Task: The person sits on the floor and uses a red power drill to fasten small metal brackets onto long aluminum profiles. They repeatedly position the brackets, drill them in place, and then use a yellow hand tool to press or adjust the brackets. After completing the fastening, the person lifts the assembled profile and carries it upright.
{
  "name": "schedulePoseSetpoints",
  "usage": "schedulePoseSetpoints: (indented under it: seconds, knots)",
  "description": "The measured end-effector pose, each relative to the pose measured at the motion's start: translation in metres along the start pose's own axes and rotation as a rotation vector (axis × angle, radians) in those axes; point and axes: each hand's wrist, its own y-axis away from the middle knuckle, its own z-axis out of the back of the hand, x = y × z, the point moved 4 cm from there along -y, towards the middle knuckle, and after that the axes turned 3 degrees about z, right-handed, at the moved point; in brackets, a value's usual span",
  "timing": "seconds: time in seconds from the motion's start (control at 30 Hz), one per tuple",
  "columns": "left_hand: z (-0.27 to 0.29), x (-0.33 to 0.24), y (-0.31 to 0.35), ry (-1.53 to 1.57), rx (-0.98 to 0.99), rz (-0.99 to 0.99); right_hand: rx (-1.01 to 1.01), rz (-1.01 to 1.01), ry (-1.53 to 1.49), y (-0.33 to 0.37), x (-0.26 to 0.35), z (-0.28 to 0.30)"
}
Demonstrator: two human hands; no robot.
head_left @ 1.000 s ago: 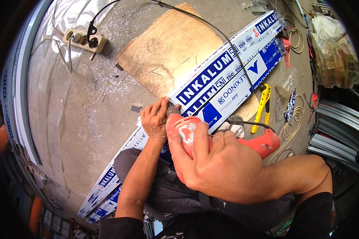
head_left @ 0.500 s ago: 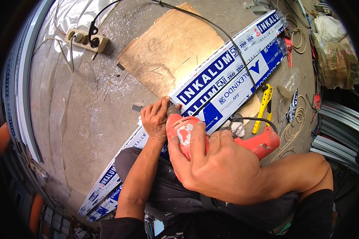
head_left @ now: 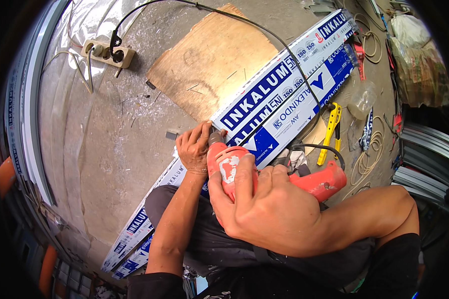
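My right hand (head_left: 264, 209) is closed round the body of a red power drill (head_left: 229, 172), whose chuck points up and left. The drill's tip meets the long aluminium profiles (head_left: 264, 104), covered in blue-and-white film, which lie diagonally across the floor and over my lap. Beside the chuck, my left hand (head_left: 193, 149) has its fingers curled over the profile's edge; the fingertips are partly hidden. The contact point of the bit cannot be made out. A black cable (head_left: 329, 148) leaves the drill's handle and loops over the profiles.
A plywood board (head_left: 209, 60) lies beyond the profiles, with a socket strip (head_left: 107, 54) to its left. On the right are a yellow hand tool (head_left: 330, 133), a clear plastic container (head_left: 361, 99), coiled cord (head_left: 366, 164) and stacked grey profiles (head_left: 424, 159). Shavings dot the floor.
The drill and my right hand have shifted very slightly left. My left hand keeps its place on the profile, and the view has moved a little.
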Motion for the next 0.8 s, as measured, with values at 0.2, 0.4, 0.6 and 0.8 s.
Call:
schedulePoseSetpoints:
  seconds: [0.2,0.4,0.6,0.8]
  knots:
    - [-0.002,0.001,0.001,-0.029,-0.005,-0.009,0.008,-0.023,-0.022,0.003,0.001,-0.002]
    - [-0.002,0.001,0.001,-0.027,0.016,-0.001,-0.012,-0.02,0.002,0.007,0.005,-0.006]
    - [-0.001,0.001,0.0,-0.001,-0.018,-0.04,-0.035,-0.037,0.005,0.008,0.004,-0.018]
    - [-0.002,0.006,0.007,0.015,-0.012,-0.025,-0.097,-0.083,-0.141,0.015,-0.013,-0.001]
